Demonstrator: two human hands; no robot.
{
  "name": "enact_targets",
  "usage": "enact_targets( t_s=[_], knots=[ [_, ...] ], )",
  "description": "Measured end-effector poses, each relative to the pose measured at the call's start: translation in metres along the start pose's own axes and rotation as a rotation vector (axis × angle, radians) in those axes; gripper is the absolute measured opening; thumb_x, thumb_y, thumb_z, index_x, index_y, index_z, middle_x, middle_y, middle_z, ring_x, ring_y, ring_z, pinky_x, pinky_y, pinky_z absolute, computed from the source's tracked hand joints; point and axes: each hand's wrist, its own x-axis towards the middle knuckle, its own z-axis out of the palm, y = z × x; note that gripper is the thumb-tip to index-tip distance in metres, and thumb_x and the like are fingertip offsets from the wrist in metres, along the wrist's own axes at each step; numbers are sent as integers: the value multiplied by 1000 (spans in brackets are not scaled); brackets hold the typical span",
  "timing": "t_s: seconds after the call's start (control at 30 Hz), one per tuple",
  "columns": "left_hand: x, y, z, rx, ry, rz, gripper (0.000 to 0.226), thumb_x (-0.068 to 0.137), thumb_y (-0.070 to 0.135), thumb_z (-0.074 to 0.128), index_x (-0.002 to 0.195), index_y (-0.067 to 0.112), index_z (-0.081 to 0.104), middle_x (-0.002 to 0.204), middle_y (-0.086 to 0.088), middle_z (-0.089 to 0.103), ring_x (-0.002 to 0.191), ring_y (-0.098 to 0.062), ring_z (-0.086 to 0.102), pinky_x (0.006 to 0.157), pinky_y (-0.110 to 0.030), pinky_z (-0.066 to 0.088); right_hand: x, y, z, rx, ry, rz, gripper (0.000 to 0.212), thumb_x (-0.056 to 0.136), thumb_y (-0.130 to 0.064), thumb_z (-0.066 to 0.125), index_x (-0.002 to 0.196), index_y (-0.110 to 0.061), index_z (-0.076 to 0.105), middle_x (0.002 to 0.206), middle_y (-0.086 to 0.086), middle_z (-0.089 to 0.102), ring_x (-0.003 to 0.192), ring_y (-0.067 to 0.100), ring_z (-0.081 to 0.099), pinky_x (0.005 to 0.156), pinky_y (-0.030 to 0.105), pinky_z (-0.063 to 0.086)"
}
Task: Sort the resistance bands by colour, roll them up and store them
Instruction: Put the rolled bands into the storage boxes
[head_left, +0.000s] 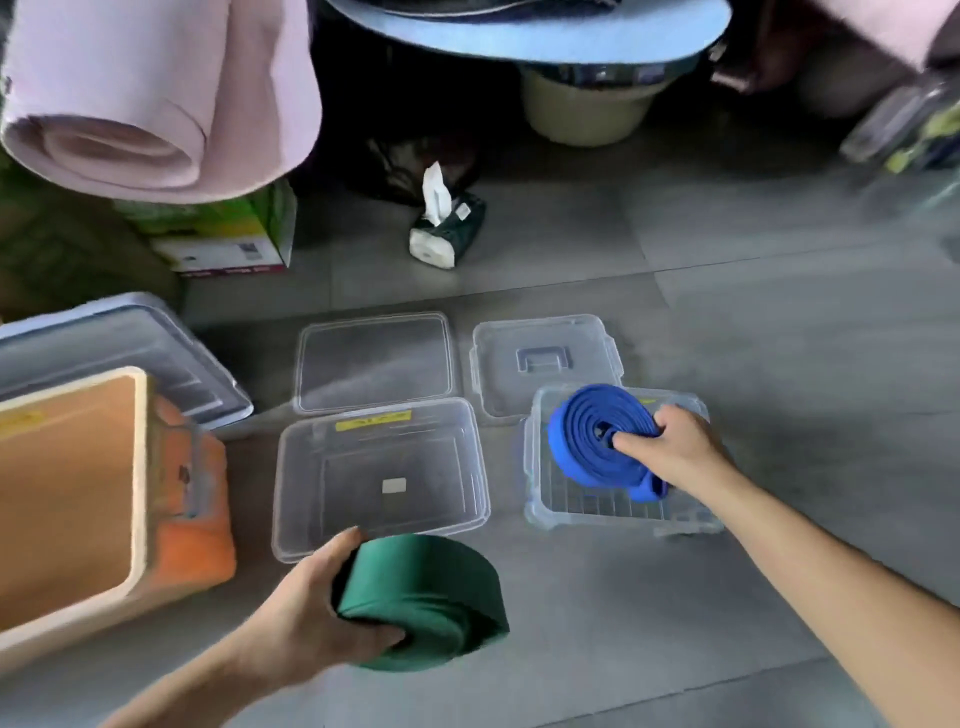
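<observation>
Two hands each grip a rolled band: left hand (306, 618) holds the green roll (426, 603) before the middle clear box (379, 470); right hand (675, 447) holds the blue roll (597, 434) over the right clear box (618, 506).

Green band roll (426, 592): matt, cloth-like surface, no shine; the weave is too blurred to judge. Blue band roll (582, 431): smoother, rubber-like, with a faint sheen. Left box (291, 519) and right box (532, 483): clear glossy plastic, the right one with a ribbed grid base. Left lid (374, 358) and right lid (540, 384): the same transparent plastic. Floor (727, 312): grey tile, matt, smooth. Rolled mat (156, 104): pink, matt, foam-like. Tissue (434, 192): white paper.
</observation>
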Motion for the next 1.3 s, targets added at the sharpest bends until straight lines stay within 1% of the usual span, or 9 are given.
enact_targets(
  t_s=[0.2,0.4,0.53,0.63,0.7,0.8,0.97,1.13,1.3],
  knots=[
    [40,21,29,-8,-31,89,57,42,35,79,91,16,57,77,0,63,67,-9,59,60,-32,53,32,17,-4,-354,79,-26,41,66,-46,71,75,-17,44,79,3,59,53,18,53,51,26,42],
    [38,33,37,-25,-69,175,56,46,33,82,95,39,56,83,7,66,75,-14,65,66,-26,54,58,43,53,-476,-51,3,40,71,-40,69,64,-14,41,66,0,48,59,18,49,46,23,33],
    [34,34,36,-62,-86,153,60,45,29,83,99,19,59,87,-1,66,75,-14,65,66,-30,55,58,47,64,-517,-140,22,41,77,-38,69,64,-11,41,70,2,49,60,16,45,48,24,33],
    [35,36,33,-105,-43,124,63,45,28,83,98,9,57,85,-7,64,74,-16,63,64,-33,55,37,11,38,-671,18,-178,32,84,-45,58,93,-14,58,98,3,62,89,22,58,68,27,42],
    [38,36,31,-119,-9,128,62,45,30,83,97,7,55,83,-6,63,73,-16,62,63,-33,55,7,-18,27,-239,84,-400,36,86,-50,57,102,-20,65,103,-3,67,96,18,62,78,31,49],
    [42,36,26,-163,47,117,63,45,30,82,98,7,55,81,-3,64,72,-14,62,62,-31,54,-41,-44,31,425,-352,-617,43,79,-65,55,100,-30,69,101,4,72,98,18,67,92,38,51],
    [40,34,8,-341,147,87,64,44,25,83,102,13,58,88,-5,70,80,-19,67,67,-30,55,-54,-43,66,542,-707,-649,67,62,-71,67,117,-33,59,112,-10,68,108,9,62,93,28,47],
    [44,25,9,-751,311,-16,57,51,7,81,103,16,60,92,-9,72,87,-28,69,74,-43,57,-57,-68,83,649,-729,-635,83,51,-61,82,123,-34,50,117,-6,65,111,11,61,94,24,48],
    [56,14,6,-1114,267,-213,40,70,12,76,106,3,62,106,-22,67,96,-36,66,76,-53,54,-57,-106,118,839,-527,-371,51,62,-19,85,103,-29,56,98,-1,70,93,11,67,86,30,54]
  ],
)
